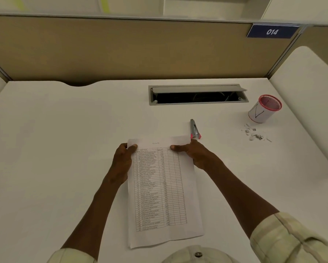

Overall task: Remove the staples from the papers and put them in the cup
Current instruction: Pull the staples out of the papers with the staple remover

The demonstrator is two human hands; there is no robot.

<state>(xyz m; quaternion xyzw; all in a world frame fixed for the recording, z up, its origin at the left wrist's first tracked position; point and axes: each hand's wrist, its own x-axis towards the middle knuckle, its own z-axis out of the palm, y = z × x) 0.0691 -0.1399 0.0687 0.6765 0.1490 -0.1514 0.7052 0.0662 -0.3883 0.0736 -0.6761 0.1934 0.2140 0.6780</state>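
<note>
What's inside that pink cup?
The cup shows only pink mesh wall inside; its bottom is hidden. Loose staples and paper bits lie outside, on the desk.

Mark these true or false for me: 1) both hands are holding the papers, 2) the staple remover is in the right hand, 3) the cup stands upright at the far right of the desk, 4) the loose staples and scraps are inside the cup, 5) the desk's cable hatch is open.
1) True. The left hand and right hand both grip the top edge of the papers, thumbs on top.
2) False. The staple remover lies on the desk, just beyond the right hand.
3) True. The cup stands on its base at the far right.
4) False. The staples and scraps lie on the desk in front of the cup; whether it holds any cannot be told.
5) True. The cable hatch has its lid raised.
</note>
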